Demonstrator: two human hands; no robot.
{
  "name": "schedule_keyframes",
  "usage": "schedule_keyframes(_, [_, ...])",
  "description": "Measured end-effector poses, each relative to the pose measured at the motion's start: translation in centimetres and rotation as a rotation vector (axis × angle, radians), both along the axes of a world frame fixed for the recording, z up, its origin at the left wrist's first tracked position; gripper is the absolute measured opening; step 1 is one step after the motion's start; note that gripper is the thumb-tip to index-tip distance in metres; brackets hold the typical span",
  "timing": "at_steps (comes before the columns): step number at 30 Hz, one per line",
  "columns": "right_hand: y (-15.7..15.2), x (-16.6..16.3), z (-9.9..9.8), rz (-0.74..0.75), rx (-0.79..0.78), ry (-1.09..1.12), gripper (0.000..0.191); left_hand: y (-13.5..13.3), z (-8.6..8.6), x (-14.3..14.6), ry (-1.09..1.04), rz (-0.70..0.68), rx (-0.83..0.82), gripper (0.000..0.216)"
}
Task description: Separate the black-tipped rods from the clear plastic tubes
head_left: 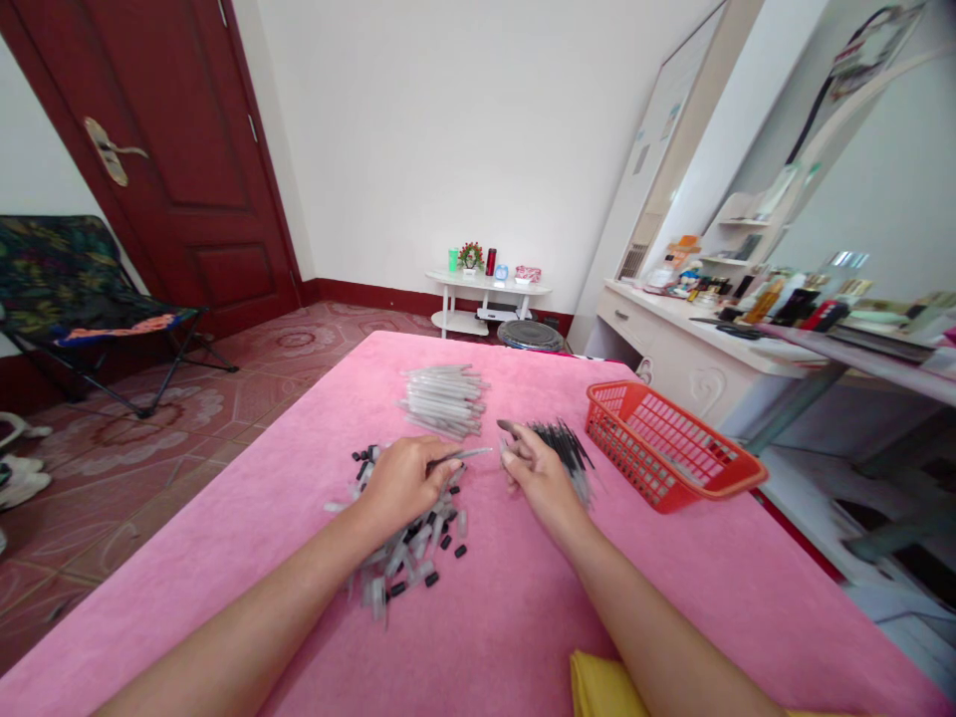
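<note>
My left hand (403, 480) is closed around a grey pen barrel (464, 455) that points right, held just above a heap of small grey caps and black end plugs (407, 558). My right hand (534, 468) hovers beside a fan of thin black refills (564, 448), its fingers curled and pinched on something I cannot make out. A stack of grey pen barrels (444, 398) lies further back on the pink tablecloth (508, 617).
An orange plastic basket (668, 443) stands to the right of the refills. A yellow object (604, 687) pokes in at the near edge. Off the table are a folding chair (82, 299), a white side table (485, 294) and a cluttered dresser (702, 329).
</note>
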State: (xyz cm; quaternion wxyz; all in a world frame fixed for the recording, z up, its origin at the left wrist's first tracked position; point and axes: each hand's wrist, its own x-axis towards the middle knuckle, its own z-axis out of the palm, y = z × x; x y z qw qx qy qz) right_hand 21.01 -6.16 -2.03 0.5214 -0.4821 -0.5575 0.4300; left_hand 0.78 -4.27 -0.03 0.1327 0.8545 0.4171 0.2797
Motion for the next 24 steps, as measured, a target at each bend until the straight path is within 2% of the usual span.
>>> schedule_keyframes(5, [0.4, 0.7, 0.0, -0.076, 0.148, -0.243, 0.014, 0.1, -0.1, -0.1, -0.012, -0.003, -0.006, 0.027])
schedule_keyframes(12, [0.5, 1.4, 0.1, -0.076, 0.266, -0.367, 0.017, -0.1, 0.2, 0.0, 0.006, -0.006, -0.009, 0.023])
schedule_keyframes(18, [-0.2, 0.9, 1.1, -0.072, 0.349, -0.474, 0.016, -0.4, 0.6, 0.0, -0.045, -0.026, -0.028, 0.021])
schedule_keyframes(24, [-1.0, 0.6, 2.1, -0.036, 0.437, -0.578, 0.019, 0.0, 0.0, 0.3, -0.104, -0.107, -0.168, 0.027])
